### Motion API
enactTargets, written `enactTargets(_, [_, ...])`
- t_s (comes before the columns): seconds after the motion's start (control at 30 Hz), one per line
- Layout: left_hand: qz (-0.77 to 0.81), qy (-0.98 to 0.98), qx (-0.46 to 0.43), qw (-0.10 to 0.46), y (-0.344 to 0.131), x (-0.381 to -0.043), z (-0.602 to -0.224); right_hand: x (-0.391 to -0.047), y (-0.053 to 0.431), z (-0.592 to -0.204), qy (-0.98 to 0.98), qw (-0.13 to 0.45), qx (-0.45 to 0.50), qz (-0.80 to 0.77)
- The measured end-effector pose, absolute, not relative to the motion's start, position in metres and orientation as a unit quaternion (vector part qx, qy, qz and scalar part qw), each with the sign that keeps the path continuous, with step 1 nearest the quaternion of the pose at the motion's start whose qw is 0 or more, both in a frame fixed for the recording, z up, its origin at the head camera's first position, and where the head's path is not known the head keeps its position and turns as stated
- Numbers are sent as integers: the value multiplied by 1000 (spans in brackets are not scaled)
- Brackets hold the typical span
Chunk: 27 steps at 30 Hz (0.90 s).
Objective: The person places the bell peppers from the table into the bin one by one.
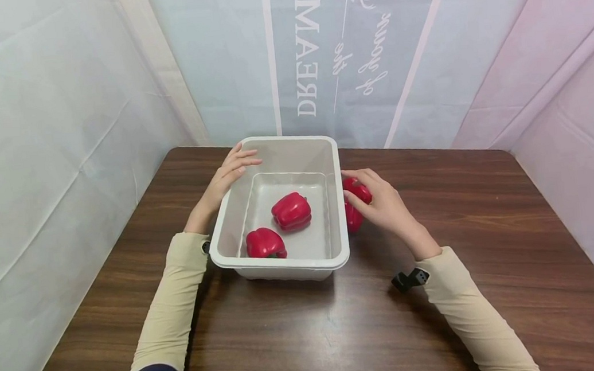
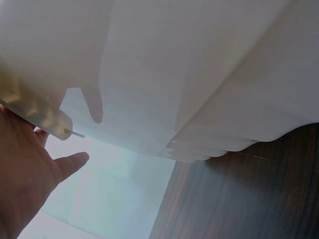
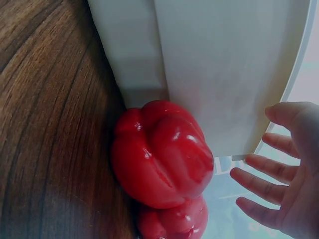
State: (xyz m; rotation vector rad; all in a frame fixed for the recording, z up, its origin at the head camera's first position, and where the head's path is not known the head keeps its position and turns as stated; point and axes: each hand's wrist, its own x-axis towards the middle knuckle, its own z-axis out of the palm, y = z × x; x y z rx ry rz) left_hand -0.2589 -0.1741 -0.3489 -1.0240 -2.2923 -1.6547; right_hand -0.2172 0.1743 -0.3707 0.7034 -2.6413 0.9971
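Observation:
A light grey plastic bin (image 1: 282, 265) stands on the table with two red bell peppers inside, one bell pepper (image 1: 292, 211) near the middle and another bell pepper (image 1: 265, 243) in the near left corner. Over its left rim lies my left hand (image 1: 226, 176), fingers fairly straight, the thumb extended in the left wrist view. Outside the right wall, two more peppers sit together: a nearer bell pepper (image 3: 162, 154) and a farther bell pepper (image 3: 174, 219). Above them, beside the right rim, hovers my right hand (image 1: 383, 202), its fingers spread and holding nothing.
The brown wood-grain table (image 1: 487, 241) extends to both sides and in front of the bin. Pale fabric hangings with printed lettering (image 1: 305, 52) rise behind the table, and a white fabric wall (image 1: 56, 139) borders its left side.

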Motion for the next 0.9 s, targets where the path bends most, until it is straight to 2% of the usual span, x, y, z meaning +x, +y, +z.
enactTargets(0.9, [-550,-768,-323,51,-176,-262,-347,-215,172,-379,-923,85,255,275])
